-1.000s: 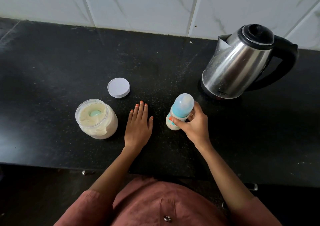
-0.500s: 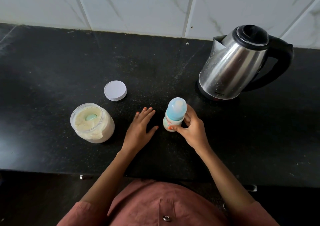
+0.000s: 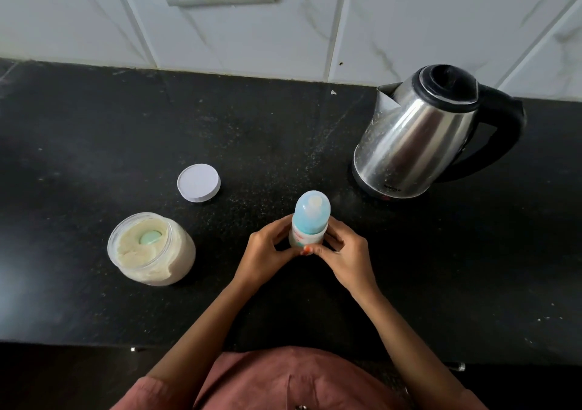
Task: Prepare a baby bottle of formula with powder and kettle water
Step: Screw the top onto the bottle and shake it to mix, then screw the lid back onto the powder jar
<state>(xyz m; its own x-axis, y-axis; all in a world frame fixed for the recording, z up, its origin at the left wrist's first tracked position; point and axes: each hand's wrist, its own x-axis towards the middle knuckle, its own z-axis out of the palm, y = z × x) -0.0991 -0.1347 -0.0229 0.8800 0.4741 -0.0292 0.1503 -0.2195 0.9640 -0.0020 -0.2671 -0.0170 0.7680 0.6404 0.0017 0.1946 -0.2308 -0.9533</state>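
Your left hand [image 3: 267,252] has left its flat rest on the tabletop [image 3: 94,126] and joined your right hand [image 3: 343,252] at the baby bottle [image 3: 310,217], so both now hold it. The fingers of each hand curl round the bottle's lower body from either side, and the thumbs meet at the front. The bottle stands upright near the middle of the tabletop, a little closer to the near edge than to the back, with its translucent blue cap on. Your hands hide its base, so you cannot tell whether it rests on the surface. To the left of the bottle, toward the near edge, sits the open powder jar [image 3: 151,249], with a pale green scoop [image 3: 150,238] lying in the powder. The jar's white lid [image 3: 198,183] lies flat just behind it, apart from both jar and bottle. The steel kettle [image 3: 415,139] stands close to the back edge on the right, lid closed, spout turned left and black handle to the right.
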